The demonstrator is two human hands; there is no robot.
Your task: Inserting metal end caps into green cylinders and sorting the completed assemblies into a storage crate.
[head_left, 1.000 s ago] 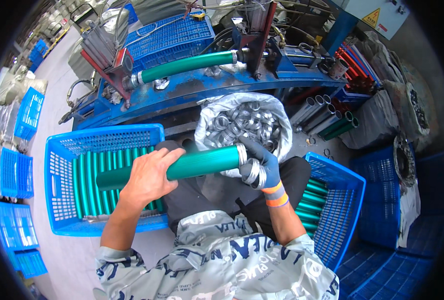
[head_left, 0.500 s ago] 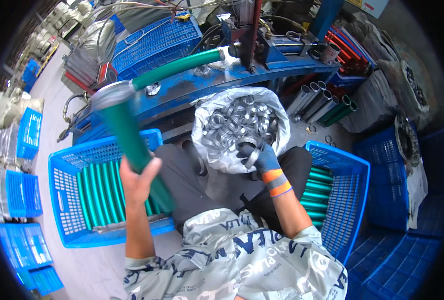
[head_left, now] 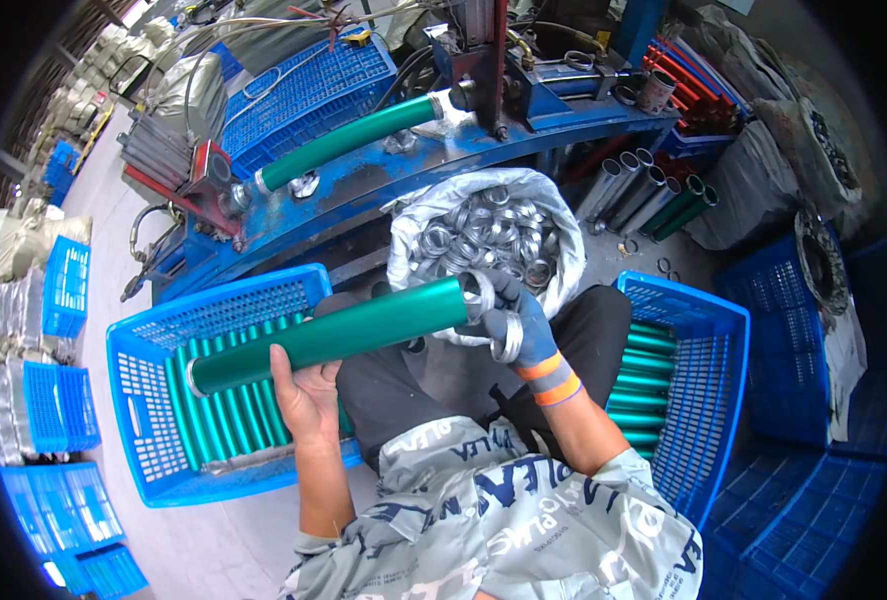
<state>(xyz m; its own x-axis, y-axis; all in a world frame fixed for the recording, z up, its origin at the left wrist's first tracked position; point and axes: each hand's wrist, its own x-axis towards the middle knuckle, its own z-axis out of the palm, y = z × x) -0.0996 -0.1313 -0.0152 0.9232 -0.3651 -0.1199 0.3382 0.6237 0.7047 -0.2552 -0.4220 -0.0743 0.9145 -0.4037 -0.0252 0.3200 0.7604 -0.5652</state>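
A shiny green tube lies nearly level above my lap, tilted slightly up to the right. My bare left hand grips it from below, thumb along its near side. A silver ring sits around its left end. At the right end, my right hand, in a dark glove with an orange-striped cuff, holds a metal ring against the tube's mouth. Another loose ring hangs among that hand's lower fingers. Whether the first ring is seated on the tube, I cannot tell.
A white sack of metal rings stands between my knees. Blue crates of green tubes flank me, one left and one right. Ahead, a blue machine bench carries another green tube. Several bare metal tubes stand at right.
The green tube has swung from a steep, blurred upright pose to nearly level, its right end now meeting my right hand. The rings in my right hand have been brought to that end.
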